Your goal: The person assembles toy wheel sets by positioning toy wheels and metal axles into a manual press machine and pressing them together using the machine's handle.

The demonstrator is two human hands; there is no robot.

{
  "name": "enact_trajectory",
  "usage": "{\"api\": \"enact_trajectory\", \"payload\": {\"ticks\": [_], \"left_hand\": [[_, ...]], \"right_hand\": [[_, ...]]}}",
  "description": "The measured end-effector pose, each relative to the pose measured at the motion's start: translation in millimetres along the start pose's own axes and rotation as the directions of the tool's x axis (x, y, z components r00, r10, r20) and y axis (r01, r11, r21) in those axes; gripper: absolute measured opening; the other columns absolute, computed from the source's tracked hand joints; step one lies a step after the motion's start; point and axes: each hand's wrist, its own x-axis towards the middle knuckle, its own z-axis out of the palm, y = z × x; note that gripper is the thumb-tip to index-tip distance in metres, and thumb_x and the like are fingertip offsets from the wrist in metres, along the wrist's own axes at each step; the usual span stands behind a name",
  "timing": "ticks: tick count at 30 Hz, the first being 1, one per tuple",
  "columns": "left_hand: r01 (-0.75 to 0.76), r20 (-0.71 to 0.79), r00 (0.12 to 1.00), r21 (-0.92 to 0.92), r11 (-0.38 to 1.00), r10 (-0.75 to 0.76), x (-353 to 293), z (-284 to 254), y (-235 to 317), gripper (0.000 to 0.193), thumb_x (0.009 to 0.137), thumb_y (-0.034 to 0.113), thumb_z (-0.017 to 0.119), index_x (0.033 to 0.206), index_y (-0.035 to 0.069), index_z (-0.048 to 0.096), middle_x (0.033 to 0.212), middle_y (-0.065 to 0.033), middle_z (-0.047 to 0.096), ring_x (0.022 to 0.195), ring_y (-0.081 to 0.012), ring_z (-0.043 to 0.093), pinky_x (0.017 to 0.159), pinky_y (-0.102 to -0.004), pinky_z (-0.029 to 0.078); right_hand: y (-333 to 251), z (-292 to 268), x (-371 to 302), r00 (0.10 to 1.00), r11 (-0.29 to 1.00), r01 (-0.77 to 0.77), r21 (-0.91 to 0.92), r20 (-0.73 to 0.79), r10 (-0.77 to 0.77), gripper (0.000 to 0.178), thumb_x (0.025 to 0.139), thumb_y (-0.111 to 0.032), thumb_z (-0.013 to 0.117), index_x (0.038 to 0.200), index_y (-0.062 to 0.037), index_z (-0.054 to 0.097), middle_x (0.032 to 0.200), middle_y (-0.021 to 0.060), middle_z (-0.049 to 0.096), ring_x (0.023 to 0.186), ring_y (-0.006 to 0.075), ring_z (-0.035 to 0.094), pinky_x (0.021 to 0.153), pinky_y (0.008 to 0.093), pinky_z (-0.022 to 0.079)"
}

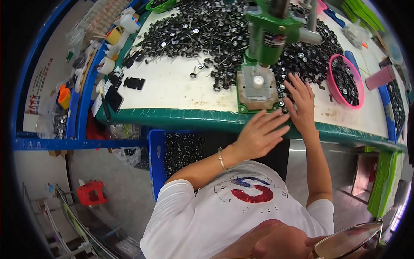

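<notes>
My left hand [264, 133] is at the table's front edge, its fingers stretched out and apart, pointing toward the small black round parts [282, 105] beside the press base. Just right of the press, my right hand [301, 102] is spread over the white tabletop. Its thumb and fingertips are close to those same parts; I cannot tell whether they touch. A green bench press [268, 47] stands between the heap and me. On its metal base plate [248, 91] sits a white round piece [258, 82].
A large heap of black round parts with metal stems [207, 32] covers the table's back. At right stands a pink basket [361, 88] of black parts, near a pink cylinder [380, 77]. A blue bin [158, 149] of small parts is below the edge. A red stool [92, 193] stands at left.
</notes>
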Motion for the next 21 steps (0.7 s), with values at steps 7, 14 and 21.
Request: {"api": "enact_trajectory", "payload": {"ticks": [7, 14, 21], "left_hand": [[0.515, -0.459, 0.798, 0.184, 0.837, -0.390, -24.9, -85.2, -106.9, 0.036, 0.090, 0.020, 0.065, 0.122, 0.005, 0.062, 0.135, -0.0160, 0.054, 0.127, -0.0348, 0.048, 0.107, -0.0442, 0.036], [0.685, -0.420, 0.636, -0.077, 0.724, -0.647, -10.6, -116.5, -193.7, 0.053, 0.092, 0.037, 0.063, 0.129, 0.000, 0.055, 0.133, -0.0219, 0.054, 0.125, -0.0358, 0.050, 0.107, -0.0399, 0.038], [0.505, -0.370, 0.814, 0.070, 0.861, -0.447, 11.8, -77.5, -168.5, 0.055, 0.093, 0.042, 0.059, 0.130, 0.001, 0.053, 0.133, -0.0211, 0.055, 0.126, -0.0367, 0.049, 0.109, -0.0456, 0.032]], "right_hand": [[-7.2, 3.2, 1.9, 0.984, 0.996, 0.053, -0.077, 0.175, -0.039, 0.051, 0.087, -0.018, 0.067, 0.135, -0.0093, 0.054, 0.148, 0.0096, 0.044, 0.139, 0.0276, 0.038, 0.115, 0.0460, 0.026], [-18.9, -4.8, 2.2, 0.973, 0.997, 0.066, -0.029, 0.222, -0.058, 0.059, 0.083, -0.026, 0.070, 0.136, -0.0081, 0.053, 0.149, 0.0117, 0.042, 0.140, 0.0292, 0.037, 0.115, 0.0472, 0.023], [-25.3, -1.4, -3.2, 0.966, 0.996, 0.052, -0.072, 0.257, -0.032, 0.072, 0.076, -0.023, 0.076, 0.140, -0.0079, 0.047, 0.149, 0.0120, 0.042, 0.139, 0.0311, 0.036, 0.115, 0.0471, 0.023]]}}
